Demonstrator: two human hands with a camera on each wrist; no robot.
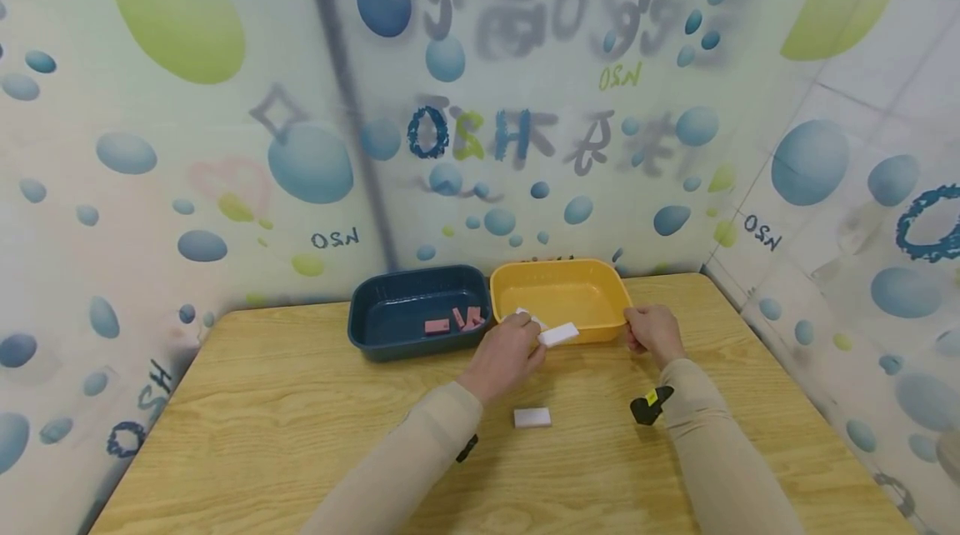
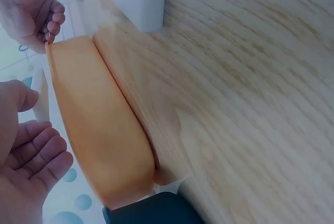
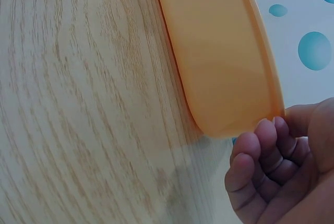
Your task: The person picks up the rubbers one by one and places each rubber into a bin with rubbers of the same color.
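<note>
My left hand (image 1: 504, 358) pinches a white rectangular block (image 1: 558, 335) between thumb and fingers, over the near rim of the yellow basin (image 1: 562, 270). In the left wrist view the block (image 2: 40, 98) shows edge-on above the basin's side. Another bit of white (image 1: 531, 317) shows just beyond the left fingers, partly hidden by them. My right hand (image 1: 655, 332) grips the yellow basin's right rim, its thumb (image 3: 300, 119) on one side and curled fingertips on the other. A second white block (image 1: 532, 417) lies flat on the table in front of the basin.
A dark blue basin (image 1: 420, 347) stands close against the yellow one's left side, with several small pink pieces (image 1: 437, 326) in its right half. Both basins stand at the back of the wooden table (image 1: 300, 418), near a patterned wall covering (image 1: 300, 60).
</note>
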